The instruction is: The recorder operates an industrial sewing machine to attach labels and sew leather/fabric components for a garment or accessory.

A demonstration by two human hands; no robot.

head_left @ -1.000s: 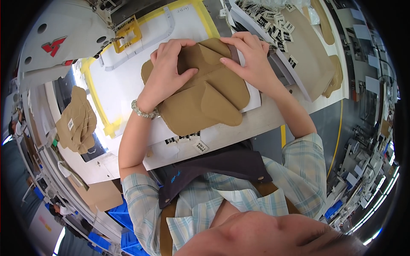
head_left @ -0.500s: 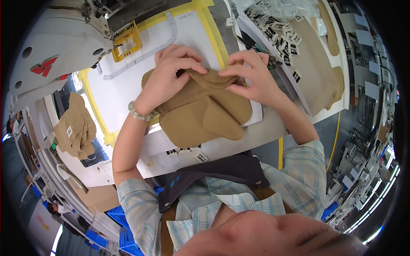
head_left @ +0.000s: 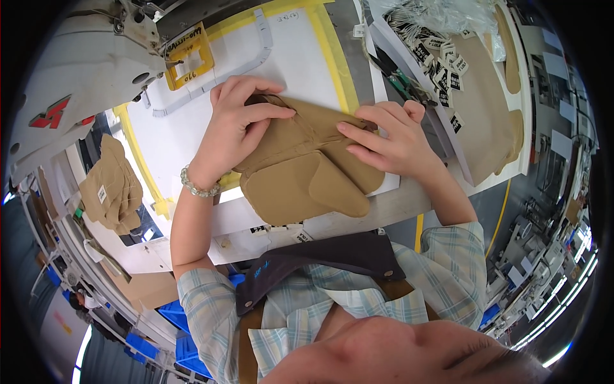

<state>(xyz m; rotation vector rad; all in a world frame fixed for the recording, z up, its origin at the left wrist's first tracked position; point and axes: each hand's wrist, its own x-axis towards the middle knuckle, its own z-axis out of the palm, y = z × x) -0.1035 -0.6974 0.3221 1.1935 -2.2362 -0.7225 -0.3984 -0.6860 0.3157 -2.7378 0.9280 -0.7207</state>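
Note:
A brown sewn fabric piece (head_left: 281, 192) with rounded flaps and a seam down its middle lies in front of me on the white work surface. My left hand (head_left: 240, 125) is closed on its upper left edge, thumb and forefinger near the seam. On the upper right edge, my right hand (head_left: 393, 137) grips the fabric between bent fingers. The upper panel lies spread between both hands. Some fingertips are hidden under the cloth.
A sewing machine (head_left: 96, 57) with a yellow guide plate (head_left: 190, 61) stands at the upper left. More brown pieces (head_left: 115, 185) lie at the left. At the right, a tray (head_left: 476, 121) holds several tags (head_left: 441, 70); dark-handled scissors or snips (head_left: 393, 73) lie beside it.
The folded upper edge of the fabric has been opened out into a flatter panel. My hands have moved apart, the left one leftward, the right one slightly right and toward me.

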